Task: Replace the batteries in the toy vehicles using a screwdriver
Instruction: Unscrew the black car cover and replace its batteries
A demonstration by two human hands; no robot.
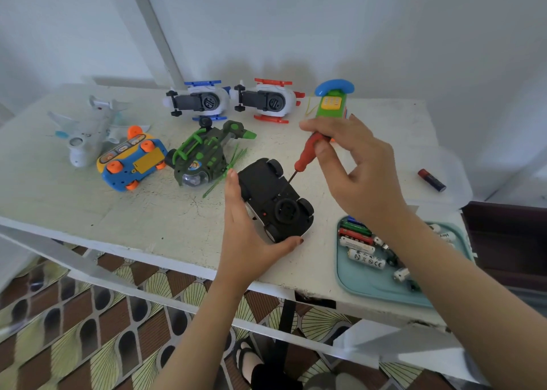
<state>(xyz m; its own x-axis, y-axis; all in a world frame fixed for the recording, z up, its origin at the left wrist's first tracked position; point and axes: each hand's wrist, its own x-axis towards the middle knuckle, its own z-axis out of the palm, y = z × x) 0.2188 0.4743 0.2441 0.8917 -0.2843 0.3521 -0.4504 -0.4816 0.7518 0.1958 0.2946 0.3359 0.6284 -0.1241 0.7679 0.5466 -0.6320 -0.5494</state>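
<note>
A black toy car (273,195) lies upside down near the front edge of the white table (148,212). My left hand (248,227) cups its near and left sides, fingers straight and the thumb under its front end. My right hand (352,167) pinches the red handle of a screwdriver (307,155) between thumb and fingers. The thin shaft slants down-left, with its tip on the car's underside. A teal tray (370,283) at the front right holds several batteries (364,253).
Other toys lie behind: a white airplane (85,132), a blue-orange car (133,161), a green helicopter (204,155), two white vehicles (198,101) (268,101) and a toy phone (333,96). A loose battery (431,180) lies at the right.
</note>
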